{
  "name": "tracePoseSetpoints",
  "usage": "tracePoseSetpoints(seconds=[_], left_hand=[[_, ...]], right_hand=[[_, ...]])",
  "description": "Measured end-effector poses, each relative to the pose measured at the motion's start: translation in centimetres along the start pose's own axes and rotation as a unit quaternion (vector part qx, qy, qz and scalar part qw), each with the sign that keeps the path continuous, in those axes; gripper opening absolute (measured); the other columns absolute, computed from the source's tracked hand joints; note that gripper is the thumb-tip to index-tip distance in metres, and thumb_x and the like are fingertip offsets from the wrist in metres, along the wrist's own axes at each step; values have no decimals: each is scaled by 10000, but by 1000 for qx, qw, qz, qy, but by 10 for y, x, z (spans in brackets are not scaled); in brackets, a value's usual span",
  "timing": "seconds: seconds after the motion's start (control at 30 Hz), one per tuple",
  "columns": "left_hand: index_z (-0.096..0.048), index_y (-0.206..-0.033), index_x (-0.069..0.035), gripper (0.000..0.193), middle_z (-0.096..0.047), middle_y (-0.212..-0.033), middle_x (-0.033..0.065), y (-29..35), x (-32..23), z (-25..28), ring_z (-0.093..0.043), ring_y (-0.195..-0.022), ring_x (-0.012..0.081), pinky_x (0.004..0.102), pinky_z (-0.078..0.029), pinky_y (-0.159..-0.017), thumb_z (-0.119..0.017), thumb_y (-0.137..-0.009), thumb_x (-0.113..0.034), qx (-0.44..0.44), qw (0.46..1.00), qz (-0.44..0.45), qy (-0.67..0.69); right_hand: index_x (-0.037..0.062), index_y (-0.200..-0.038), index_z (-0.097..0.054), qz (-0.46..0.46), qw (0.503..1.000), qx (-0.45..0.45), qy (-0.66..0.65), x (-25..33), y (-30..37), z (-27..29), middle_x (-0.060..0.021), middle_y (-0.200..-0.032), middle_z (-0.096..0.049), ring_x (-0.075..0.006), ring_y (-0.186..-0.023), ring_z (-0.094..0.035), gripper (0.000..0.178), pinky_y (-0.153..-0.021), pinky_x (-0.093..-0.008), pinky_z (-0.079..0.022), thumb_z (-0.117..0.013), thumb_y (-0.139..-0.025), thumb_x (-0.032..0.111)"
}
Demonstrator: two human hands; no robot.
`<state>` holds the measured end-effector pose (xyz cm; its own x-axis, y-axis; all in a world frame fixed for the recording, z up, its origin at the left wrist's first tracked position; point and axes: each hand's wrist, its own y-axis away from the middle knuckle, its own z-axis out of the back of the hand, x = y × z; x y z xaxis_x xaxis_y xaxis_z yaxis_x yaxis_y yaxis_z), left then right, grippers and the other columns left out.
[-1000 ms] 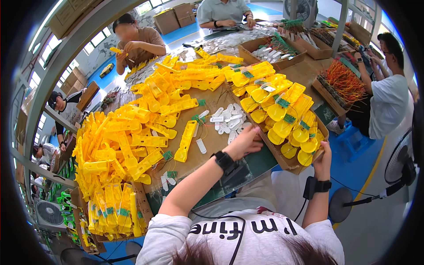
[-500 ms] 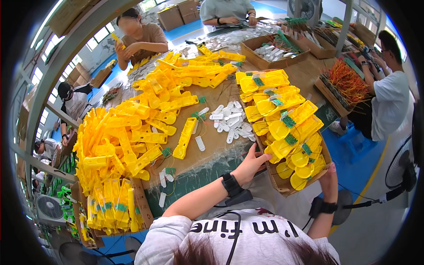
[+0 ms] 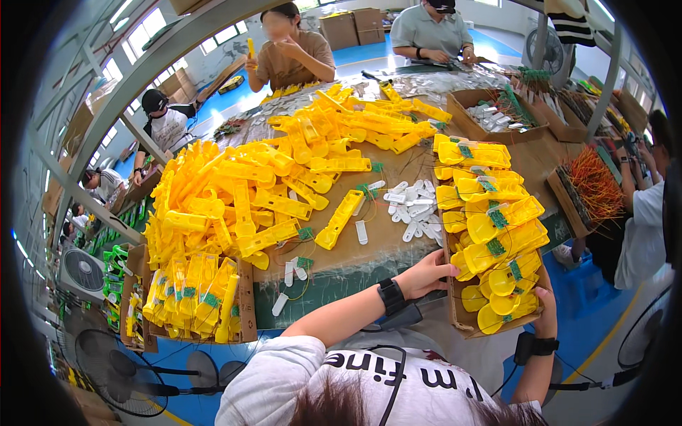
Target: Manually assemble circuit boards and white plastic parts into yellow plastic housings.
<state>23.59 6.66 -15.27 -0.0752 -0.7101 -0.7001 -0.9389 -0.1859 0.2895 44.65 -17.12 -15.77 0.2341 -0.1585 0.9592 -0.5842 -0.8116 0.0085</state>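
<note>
A long cardboard box is held between my two hands at the table's front right. My left hand grips its left side, thumb over the rim. My right hand holds the near right corner, its fingers partly hidden. Inside lie rows of yellow plastic housings with green circuit boards and thin dark wires. Beside the box, small white plastic pieces lie in a loose heap. One yellow housing rests alone left of them.
A big pile of yellow housings covers the table's left. Another box of housings stands at the near left corner. Further boxes stand at the back right, and one holds orange wires. Co-workers sit around; fans stand nearby.
The whole view has swung left, so the table and piles appear further right. Both hands still hold the box, which now appears straighter and slightly lower in the picture.
</note>
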Motion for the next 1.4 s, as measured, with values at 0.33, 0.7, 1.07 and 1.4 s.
tracePoseSetpoints(seconds=[0.33, 0.7, 1.07, 1.4], left_hand=[[-363, -1221, -81, 474, -477, -1136, 13, 45, -55, -15, -482, -1012, 109, 279, -438, -777, -573, -797, -117, -30, 997, -72, -21], [-462, -1075, -46, 338, -508, -877, -6, 150, -135, 8, -470, -694, 83, 316, -446, -676, -587, -773, -128, -202, 952, -228, 14], [-549, -896, -118, 138, -533, -890, -14, 223, -209, 117, -491, -802, 170, 433, -398, -753, -566, -790, -206, -287, 892, -350, 0], [-502, -750, -163, 163, -463, -871, 28, 227, -279, 243, -433, -812, 198, 458, -386, -709, -577, -766, -307, -340, 867, -362, 34]], right_hand=[[-7, -1289, -318, -8, 995, 65, -71, 65, -24, -84, -132, -1262, -418, -220, -1140, -434, 596, -966, -293, -335, -503, -759, 195], [0, -1213, -408, -78, 972, 204, -84, 67, -134, -196, -115, -1139, -514, -210, -1016, -517, 510, -884, -299, -407, -522, -752, 186], [42, -1286, -344, -137, 925, 340, -101, 30, -251, -365, -89, -1196, -482, -191, -1063, -487, 553, -917, -319, -385, -505, -765, 130], [71, -1255, -394, -151, 907, 372, -123, -26, -324, -465, -86, -1147, -509, -189, -999, -517, 498, -891, -338, -404, -490, -768, 112]])
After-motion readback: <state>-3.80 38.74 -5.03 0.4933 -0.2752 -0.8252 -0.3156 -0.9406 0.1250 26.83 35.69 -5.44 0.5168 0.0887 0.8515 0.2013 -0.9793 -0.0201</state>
